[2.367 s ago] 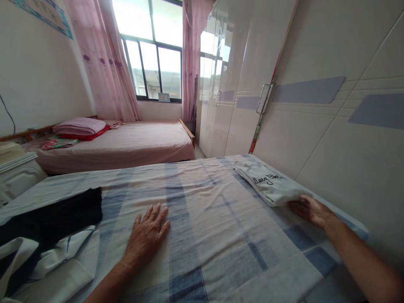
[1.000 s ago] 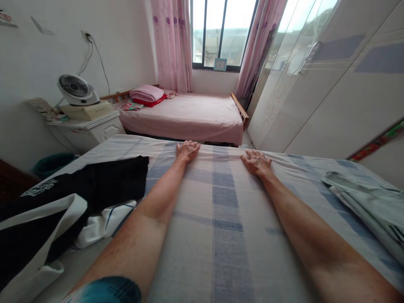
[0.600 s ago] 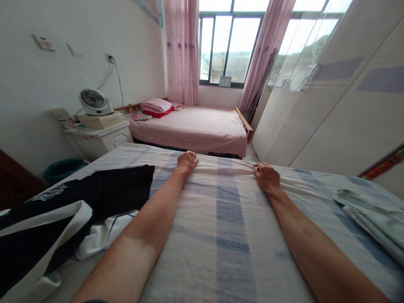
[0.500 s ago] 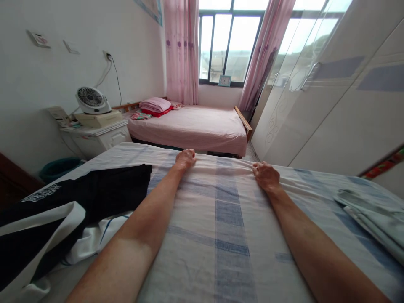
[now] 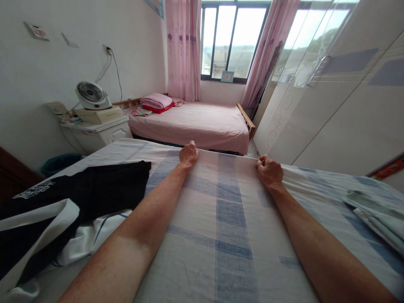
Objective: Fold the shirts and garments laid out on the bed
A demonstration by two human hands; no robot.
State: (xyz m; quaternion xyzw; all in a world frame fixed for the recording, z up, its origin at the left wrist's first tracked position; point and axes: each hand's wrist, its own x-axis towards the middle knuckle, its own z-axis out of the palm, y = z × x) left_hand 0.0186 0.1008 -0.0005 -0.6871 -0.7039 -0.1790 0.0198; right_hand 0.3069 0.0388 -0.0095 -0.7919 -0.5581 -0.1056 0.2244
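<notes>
Bedsheet [image 5: 232,210], pale with blue blocks and stripes, spread out before you to its far edge, with creases fanning across it on the right. Your left hand [image 5: 189,155] was clamped on that far edge, fingers curled into a fist, and your right hand [image 5: 269,171] gripped the same edge farther over, the two well apart with a smooth stretch between them.

On the left lay a black garment [image 5: 116,183] with white lettering, and some white clothing [image 5: 83,244] with a thin blue line bunched against it. A folded pale garment [image 5: 380,210] rested on the right, running out of view.

Beyond your hands stood a pink-covered bed [image 5: 202,120], a folded pink quilt [image 5: 155,100] at its left end. A clock [image 5: 227,76] stood at the foot of the window [image 5: 241,38]. To your left, a fan [image 5: 90,93] sat on a box [image 5: 104,114] atop a white cabinet [image 5: 112,131]; a glossy wardrobe [image 5: 334,105] lined the right.
</notes>
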